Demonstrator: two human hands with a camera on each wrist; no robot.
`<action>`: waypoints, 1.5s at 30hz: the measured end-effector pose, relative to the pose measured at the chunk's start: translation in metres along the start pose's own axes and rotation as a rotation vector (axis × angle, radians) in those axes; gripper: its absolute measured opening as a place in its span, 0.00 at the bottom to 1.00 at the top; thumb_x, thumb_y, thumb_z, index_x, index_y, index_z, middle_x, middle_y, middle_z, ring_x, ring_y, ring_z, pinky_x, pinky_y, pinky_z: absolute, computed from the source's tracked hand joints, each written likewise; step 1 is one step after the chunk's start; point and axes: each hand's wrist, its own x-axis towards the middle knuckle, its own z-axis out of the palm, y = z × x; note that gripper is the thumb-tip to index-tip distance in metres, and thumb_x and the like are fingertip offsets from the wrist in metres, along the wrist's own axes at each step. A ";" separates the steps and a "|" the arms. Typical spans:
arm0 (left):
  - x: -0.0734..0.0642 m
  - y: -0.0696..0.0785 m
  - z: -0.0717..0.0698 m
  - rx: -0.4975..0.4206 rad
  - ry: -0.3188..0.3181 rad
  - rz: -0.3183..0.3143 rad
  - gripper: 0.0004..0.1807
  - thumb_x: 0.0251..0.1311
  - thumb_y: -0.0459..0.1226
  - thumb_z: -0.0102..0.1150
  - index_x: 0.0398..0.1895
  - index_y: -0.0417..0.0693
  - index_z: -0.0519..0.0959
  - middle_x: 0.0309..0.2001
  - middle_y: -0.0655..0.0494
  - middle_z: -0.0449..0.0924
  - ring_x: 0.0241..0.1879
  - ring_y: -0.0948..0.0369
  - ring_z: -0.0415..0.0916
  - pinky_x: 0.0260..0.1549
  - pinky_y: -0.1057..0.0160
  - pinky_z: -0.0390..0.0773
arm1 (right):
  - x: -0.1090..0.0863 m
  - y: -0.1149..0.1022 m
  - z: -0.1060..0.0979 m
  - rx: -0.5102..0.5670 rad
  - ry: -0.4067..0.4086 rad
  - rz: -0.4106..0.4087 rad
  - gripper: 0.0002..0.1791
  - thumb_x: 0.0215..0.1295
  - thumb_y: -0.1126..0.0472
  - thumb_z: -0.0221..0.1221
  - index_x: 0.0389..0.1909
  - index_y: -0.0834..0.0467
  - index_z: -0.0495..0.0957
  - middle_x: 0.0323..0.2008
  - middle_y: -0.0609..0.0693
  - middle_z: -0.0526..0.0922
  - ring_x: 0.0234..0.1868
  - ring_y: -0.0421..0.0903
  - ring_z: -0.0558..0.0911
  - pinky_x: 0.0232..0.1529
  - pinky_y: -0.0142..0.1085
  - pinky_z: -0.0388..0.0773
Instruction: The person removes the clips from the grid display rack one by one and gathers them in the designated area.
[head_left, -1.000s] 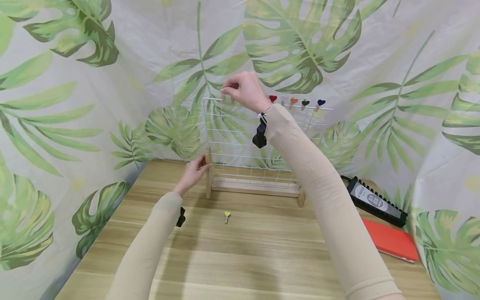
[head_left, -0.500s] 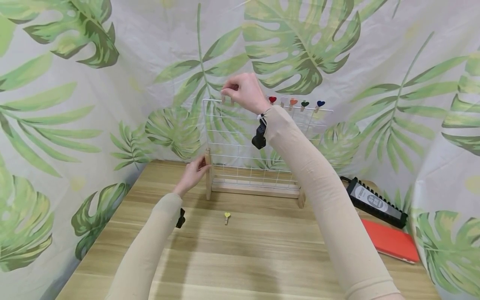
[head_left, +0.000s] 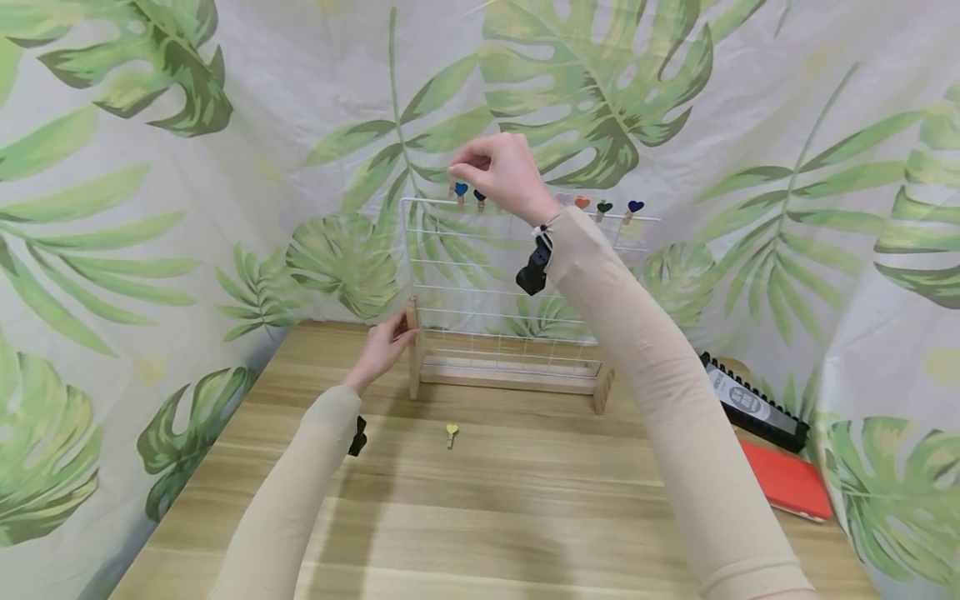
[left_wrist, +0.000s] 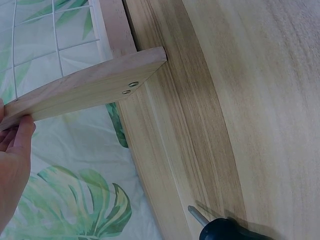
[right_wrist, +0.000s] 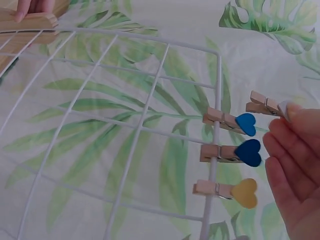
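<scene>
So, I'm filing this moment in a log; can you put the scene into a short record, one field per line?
Left hand: grips the wooden upright
Right hand: pinches a pale-heart clothespin, apart from the wire rack
Rack's left end: light blue clip, dark blue clip, yellow clip
Rack's right end: orange clip, green clip, navy clip
Table: yellow-heart clothespin lying loose
Far right: flat red object, black-and-grey strip

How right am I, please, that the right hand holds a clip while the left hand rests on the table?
The left hand is not on the table but grips the post, as the left wrist view shows. The rest stands.
</scene>
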 end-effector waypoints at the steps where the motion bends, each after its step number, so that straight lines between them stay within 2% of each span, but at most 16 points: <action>1: 0.000 -0.001 0.000 0.000 -0.004 -0.001 0.12 0.73 0.35 0.52 0.50 0.33 0.72 0.54 0.32 0.79 0.59 0.40 0.77 0.61 0.45 0.79 | -0.002 0.000 -0.001 0.001 0.001 -0.005 0.10 0.69 0.55 0.62 0.41 0.55 0.88 0.37 0.50 0.90 0.35 0.40 0.85 0.43 0.28 0.81; 7: 0.000 0.000 -0.001 -0.001 0.001 -0.002 0.15 0.73 0.35 0.52 0.54 0.32 0.72 0.56 0.31 0.78 0.60 0.40 0.76 0.61 0.45 0.79 | -0.017 -0.003 -0.006 -0.011 0.020 -0.039 0.10 0.69 0.54 0.61 0.40 0.55 0.88 0.38 0.50 0.90 0.37 0.40 0.85 0.46 0.29 0.82; 12: 0.000 0.001 -0.002 0.013 0.006 -0.003 0.15 0.73 0.35 0.52 0.55 0.32 0.72 0.55 0.31 0.78 0.60 0.39 0.76 0.61 0.44 0.79 | -0.039 0.001 -0.003 0.014 0.027 -0.081 0.10 0.69 0.55 0.61 0.40 0.55 0.87 0.39 0.50 0.90 0.39 0.41 0.87 0.47 0.32 0.84; 18: 0.000 0.000 -0.001 0.010 0.005 -0.015 0.18 0.73 0.36 0.52 0.59 0.32 0.71 0.57 0.30 0.77 0.61 0.39 0.75 0.61 0.44 0.78 | -0.070 0.014 0.008 0.016 0.009 -0.089 0.10 0.69 0.57 0.62 0.42 0.57 0.87 0.40 0.52 0.90 0.40 0.43 0.87 0.48 0.33 0.85; 23: 0.001 -0.001 -0.002 -0.002 0.001 -0.017 0.23 0.73 0.37 0.52 0.65 0.33 0.68 0.60 0.31 0.75 0.63 0.40 0.74 0.62 0.45 0.78 | -0.097 0.028 0.025 0.032 -0.032 -0.086 0.09 0.68 0.60 0.63 0.41 0.60 0.87 0.37 0.53 0.90 0.37 0.44 0.87 0.44 0.32 0.86; 26: 0.001 0.000 -0.002 0.003 0.003 -0.003 0.23 0.73 0.37 0.52 0.65 0.33 0.68 0.60 0.30 0.76 0.62 0.39 0.74 0.61 0.45 0.78 | -0.115 0.039 0.040 0.040 -0.060 -0.064 0.08 0.67 0.60 0.63 0.40 0.60 0.87 0.36 0.53 0.90 0.35 0.44 0.87 0.41 0.33 0.86; 34: 0.000 0.001 -0.002 0.020 -0.004 0.006 0.18 0.73 0.36 0.53 0.57 0.31 0.72 0.56 0.30 0.77 0.60 0.39 0.75 0.61 0.43 0.79 | -0.157 0.073 0.085 0.071 -0.153 0.040 0.09 0.68 0.59 0.62 0.40 0.59 0.87 0.35 0.53 0.90 0.32 0.44 0.87 0.36 0.33 0.86; 41: 0.000 0.000 0.001 0.019 0.001 0.003 0.19 0.73 0.36 0.52 0.60 0.32 0.71 0.58 0.30 0.76 0.61 0.38 0.74 0.61 0.43 0.78 | -0.193 0.101 0.124 0.128 -0.270 0.157 0.10 0.69 0.58 0.61 0.40 0.58 0.88 0.34 0.52 0.90 0.28 0.39 0.82 0.30 0.26 0.79; 45: 0.000 0.000 0.001 0.016 -0.003 0.004 0.18 0.73 0.36 0.52 0.59 0.32 0.71 0.57 0.30 0.77 0.61 0.39 0.75 0.62 0.43 0.78 | -0.213 0.114 0.145 0.166 -0.341 0.225 0.10 0.70 0.57 0.61 0.41 0.57 0.88 0.32 0.53 0.89 0.25 0.37 0.80 0.26 0.25 0.76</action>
